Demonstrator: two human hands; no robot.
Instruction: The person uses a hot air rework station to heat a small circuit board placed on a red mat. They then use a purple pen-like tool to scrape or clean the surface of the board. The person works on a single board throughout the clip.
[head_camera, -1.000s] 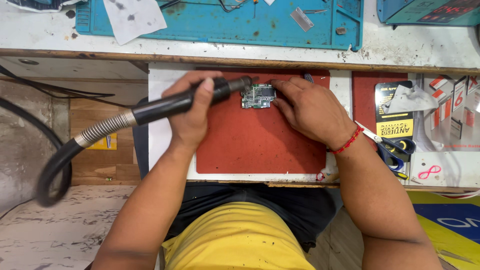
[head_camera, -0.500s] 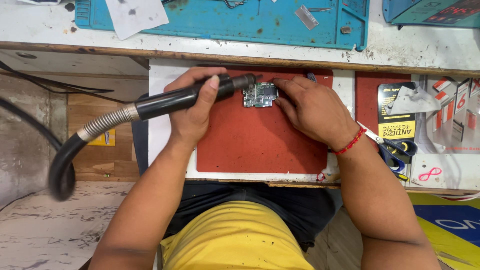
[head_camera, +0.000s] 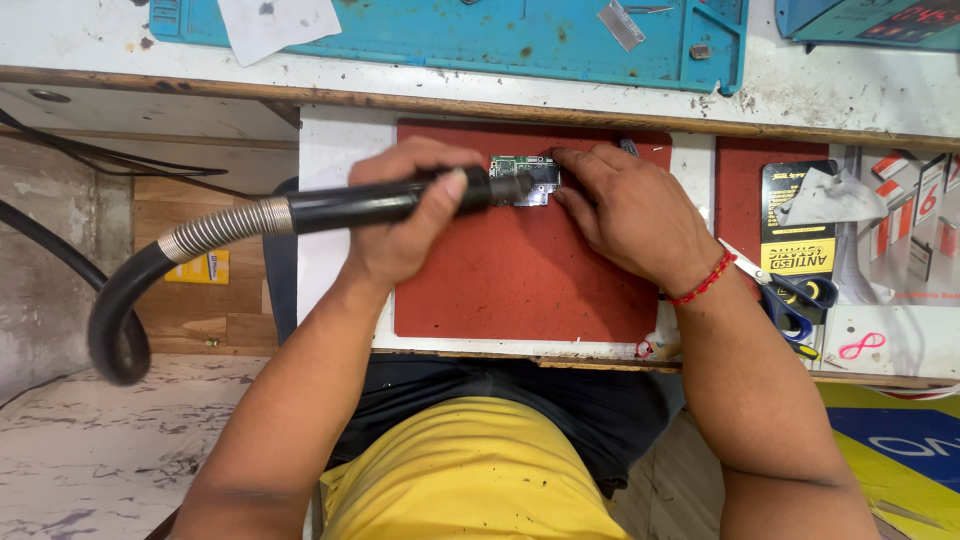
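My left hand (head_camera: 405, 215) grips a black hot-air wand (head_camera: 350, 208) with a coiled metal collar and a thick black hose (head_camera: 120, 300) trailing off to the left. Its nozzle points at a small green circuit board (head_camera: 525, 178) lying at the far edge of a red work mat (head_camera: 520, 280). My right hand (head_camera: 625, 210) rests on the mat with its fingertips pressed on the board's right side, pinning it flat. A red thread band circles the right wrist.
A blue silicone mat (head_camera: 480, 40) with paper scraps and small parts lies on the bench behind. To the right are blue-handled scissors (head_camera: 790, 295), a black-and-yellow packet (head_camera: 798, 235) and a crumpled tissue. An open shelf and wooden panel sit at left.
The wand and board stay in much the same place; the view has shifted slightly and my left hand's grip has tilted a little on the handle.
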